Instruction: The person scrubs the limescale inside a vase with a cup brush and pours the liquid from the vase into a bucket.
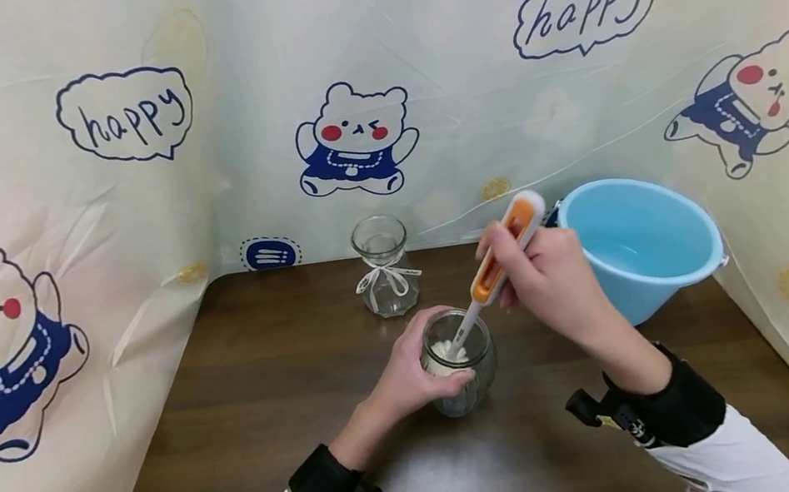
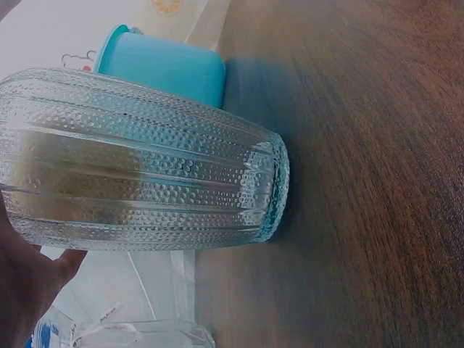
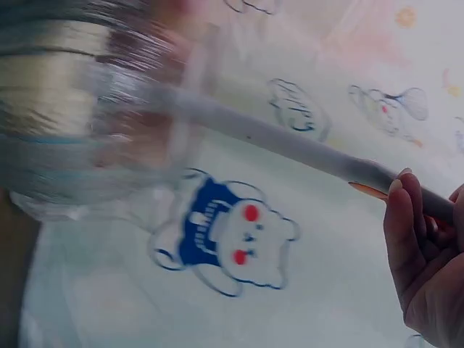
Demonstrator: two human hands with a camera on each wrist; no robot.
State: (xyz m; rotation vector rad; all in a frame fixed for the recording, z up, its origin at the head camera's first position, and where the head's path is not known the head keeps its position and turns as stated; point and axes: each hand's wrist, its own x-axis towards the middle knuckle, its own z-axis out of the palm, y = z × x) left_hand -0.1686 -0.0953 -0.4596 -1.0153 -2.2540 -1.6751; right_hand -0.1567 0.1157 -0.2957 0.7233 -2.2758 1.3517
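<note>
The left hand (image 1: 406, 370) comes first, its grip curled round a ribbed glass jar (image 1: 472, 393), with the thumb on the near side. The jar sits within this grip, mouth upward; whether its base touches the dark wooden surface (image 1: 262, 382) I cannot tell. Behind it, near the printed cloth (image 1: 253, 156), a smaller glass jar (image 1: 384, 266) wearing a white bow (image 1: 392, 282) stands on the surface. A white-and-orange brush (image 1: 487, 279) reaches into the held jar, its pale head in the upper part, and slants up to the right. There the right hand (image 1: 550, 274) has a narrow grip, fingers and thumb closed on the handle; the brush's head lies below and left of it. Farthest right, a light-blue bucket (image 1: 620, 290) stands beside the right hand.
</note>
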